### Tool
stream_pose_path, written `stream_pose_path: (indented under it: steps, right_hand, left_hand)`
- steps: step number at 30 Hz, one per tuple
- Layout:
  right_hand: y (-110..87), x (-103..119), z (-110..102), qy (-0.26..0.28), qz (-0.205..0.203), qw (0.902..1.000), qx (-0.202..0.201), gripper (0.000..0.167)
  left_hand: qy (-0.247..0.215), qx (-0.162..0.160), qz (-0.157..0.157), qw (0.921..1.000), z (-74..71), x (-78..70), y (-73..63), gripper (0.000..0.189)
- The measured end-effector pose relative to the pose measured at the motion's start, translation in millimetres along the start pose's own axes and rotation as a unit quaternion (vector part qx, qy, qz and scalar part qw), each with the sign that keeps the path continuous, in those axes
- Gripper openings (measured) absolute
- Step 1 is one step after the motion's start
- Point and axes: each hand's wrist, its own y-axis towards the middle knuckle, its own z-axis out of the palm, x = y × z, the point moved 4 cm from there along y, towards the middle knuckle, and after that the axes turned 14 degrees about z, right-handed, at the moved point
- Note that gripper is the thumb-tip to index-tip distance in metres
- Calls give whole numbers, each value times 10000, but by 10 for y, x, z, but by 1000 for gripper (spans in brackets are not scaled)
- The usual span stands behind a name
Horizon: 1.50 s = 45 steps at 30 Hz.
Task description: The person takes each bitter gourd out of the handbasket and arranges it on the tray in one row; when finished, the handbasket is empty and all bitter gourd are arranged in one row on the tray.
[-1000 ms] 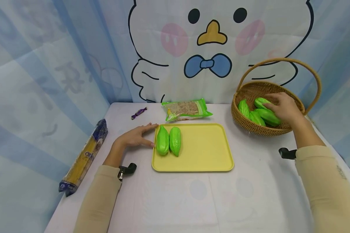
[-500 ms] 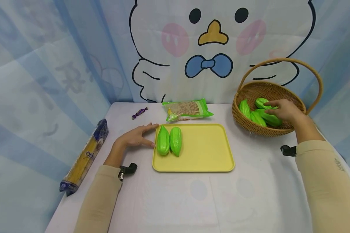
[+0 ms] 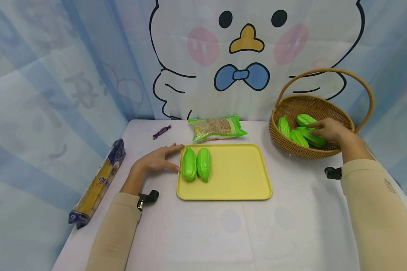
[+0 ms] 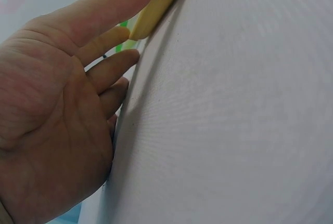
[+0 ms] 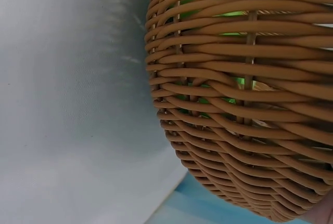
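Observation:
My left hand (image 3: 157, 159) rests beside the yellow tray (image 3: 237, 173), fingers spread, thumb and index fingertip at its left rim. In the left wrist view its palm shows with nothing in it. Two glossy green, melon-shaped vegetables (image 3: 204, 164) lie side by side at the tray's left end. My right hand (image 3: 334, 131) reaches into the wicker basket (image 3: 281, 141), fingers extended over a green vegetable (image 3: 313, 138), fingertips right at its top. Several similar ridged green vegetables (image 3: 283, 127) lie around it. In the right wrist view, the basket's woven wall (image 5: 244, 99) hides most of that hand.
A green-edged packet (image 3: 218, 128) lies behind the tray. To its left is a purple wrapped candy (image 3: 161, 131). A long yellow-and-blue packet (image 3: 98, 182) lies along the table's left edge. The basket's tall handle (image 3: 364, 84) arches above the right hand.
My right hand has come lower in the basket, from the upper vegetable towards the one below it. The left hand and the tray have stayed where they were.

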Motion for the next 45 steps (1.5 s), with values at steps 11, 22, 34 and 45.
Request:
stream_pose_path:
  steps: [11, 22, 34, 45]
  right_hand:
    - [15, -8, 33, -30, 23, 10000, -51, 47]
    - [39, 4, 49, -75, -40, 9999, 52, 49]
    - [72, 50, 95, -186, -174, 9994, 217, 49]
    - [14, 68, 69, -54, -196, 9990, 398, 50]
  left_hand:
    - [73, 3, 63, 10000, -3, 13, 0, 103]
    - [137, 26, 174, 9998, 1, 13, 8, 103]
    - [74, 29, 153, 9999, -2, 9, -3, 102]
    - [29, 38, 205, 9998, 1, 24, -1, 103]
